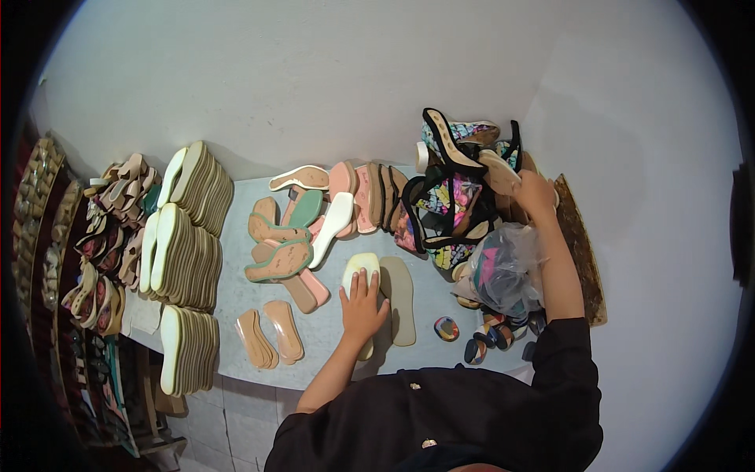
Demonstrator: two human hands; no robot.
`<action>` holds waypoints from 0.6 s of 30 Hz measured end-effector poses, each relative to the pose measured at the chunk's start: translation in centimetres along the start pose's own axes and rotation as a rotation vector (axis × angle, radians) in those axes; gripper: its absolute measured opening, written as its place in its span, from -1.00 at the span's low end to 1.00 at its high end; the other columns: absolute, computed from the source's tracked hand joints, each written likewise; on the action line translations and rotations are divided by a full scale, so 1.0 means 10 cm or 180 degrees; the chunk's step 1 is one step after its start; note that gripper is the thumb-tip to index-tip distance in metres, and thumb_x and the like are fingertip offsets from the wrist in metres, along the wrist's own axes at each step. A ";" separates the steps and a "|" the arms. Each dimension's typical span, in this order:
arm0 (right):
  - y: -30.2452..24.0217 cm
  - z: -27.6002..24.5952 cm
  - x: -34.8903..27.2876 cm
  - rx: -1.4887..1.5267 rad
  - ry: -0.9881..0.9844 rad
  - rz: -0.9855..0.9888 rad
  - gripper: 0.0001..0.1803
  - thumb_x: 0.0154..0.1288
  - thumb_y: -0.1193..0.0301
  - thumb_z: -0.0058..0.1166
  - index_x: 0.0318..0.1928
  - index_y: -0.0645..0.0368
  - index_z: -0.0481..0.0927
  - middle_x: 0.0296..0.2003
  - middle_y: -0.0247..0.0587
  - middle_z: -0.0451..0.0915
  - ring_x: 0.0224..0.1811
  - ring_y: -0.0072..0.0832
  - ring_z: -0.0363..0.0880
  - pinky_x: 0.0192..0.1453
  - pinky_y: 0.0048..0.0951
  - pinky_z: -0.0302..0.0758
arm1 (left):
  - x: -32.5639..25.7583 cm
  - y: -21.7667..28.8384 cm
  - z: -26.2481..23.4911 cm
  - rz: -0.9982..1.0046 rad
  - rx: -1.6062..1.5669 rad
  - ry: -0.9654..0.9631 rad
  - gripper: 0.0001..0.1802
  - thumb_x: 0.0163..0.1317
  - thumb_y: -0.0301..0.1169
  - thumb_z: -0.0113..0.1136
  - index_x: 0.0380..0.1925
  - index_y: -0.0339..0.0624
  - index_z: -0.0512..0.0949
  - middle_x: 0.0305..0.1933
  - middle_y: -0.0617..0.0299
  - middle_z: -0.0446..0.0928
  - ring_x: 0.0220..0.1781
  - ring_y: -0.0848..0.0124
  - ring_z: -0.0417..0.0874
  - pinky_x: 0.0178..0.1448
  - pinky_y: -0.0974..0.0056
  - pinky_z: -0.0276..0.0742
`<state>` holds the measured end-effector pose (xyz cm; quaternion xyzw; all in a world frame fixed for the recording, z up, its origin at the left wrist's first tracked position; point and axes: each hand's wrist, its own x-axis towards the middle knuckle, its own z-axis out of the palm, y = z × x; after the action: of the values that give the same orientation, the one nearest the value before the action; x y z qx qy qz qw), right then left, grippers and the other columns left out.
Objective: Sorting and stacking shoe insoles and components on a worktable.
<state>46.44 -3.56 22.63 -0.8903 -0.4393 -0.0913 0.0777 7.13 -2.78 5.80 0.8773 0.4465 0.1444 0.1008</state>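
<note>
My left hand (361,307) lies flat, fingers spread, on a pale cream shoe sole (362,261) on the table. Just right of it is a grey-beige sole (403,303). At the far right, my right hand (536,194) reaches into a heap of colourful patterned shoe uppers with black edging (450,197). Its fingers are closed at the end of a beige sole-shaped piece (499,170); the fingertips are partly hidden. Below that arm sits a clear plastic bag (507,271) with coloured pieces inside.
Tall stacks of cream soles (187,259) line the table's left side. Loose pink, green and white insoles (292,259) overlap in the middle. Tan insoles (284,332) lie near the front edge. Small multicoloured oval pieces (446,328) are near the bag. A worn board (580,252) stands at the right edge.
</note>
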 end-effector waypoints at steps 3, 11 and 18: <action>-0.06 -0.28 -0.13 0.0202 0.0299 -0.0115 -0.68 0.18 0.22 0.00 -0.10 0.04 0.58 -0.27 -0.06 0.62 -0.12 -0.15 0.56 0.23 0.08 0.18 | -0.01 -0.01 0.02 0.0012 0.0018 0.0019 -0.24 0.06 -0.12 0.11 0.29 -0.05 0.17 0.37 -0.05 0.08 0.41 0.08 0.08 0.29 -0.29 -0.05; -0.17 -0.59 -0.54 0.0788 0.1458 -0.0650 -0.73 0.21 0.26 0.03 -0.11 0.05 0.59 -0.35 -0.14 0.63 -0.24 -0.17 0.58 0.24 0.04 0.19 | 0.03 -0.05 -0.03 -0.0125 -0.0323 -0.0319 -0.22 0.07 -0.07 0.12 0.30 -0.03 0.15 0.40 -0.03 0.02 0.44 0.08 0.00 0.32 -0.28 -0.11; -0.78 -0.73 -1.29 0.1657 0.1528 -0.0955 -0.76 0.13 0.32 0.12 -0.18 0.09 0.60 -0.28 -0.17 0.64 -0.24 -0.26 0.60 0.20 -0.02 0.26 | 0.04 0.13 -0.42 -0.0239 -0.3020 -0.0253 -0.40 0.27 -0.13 -0.03 0.27 -0.12 0.21 0.25 -0.05 0.28 0.33 0.11 0.24 0.33 -0.07 0.03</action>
<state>31.81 -10.36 27.24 -0.7199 -0.5425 -0.1929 0.3876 6.85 -3.02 10.24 0.7225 0.3585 0.2949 0.5123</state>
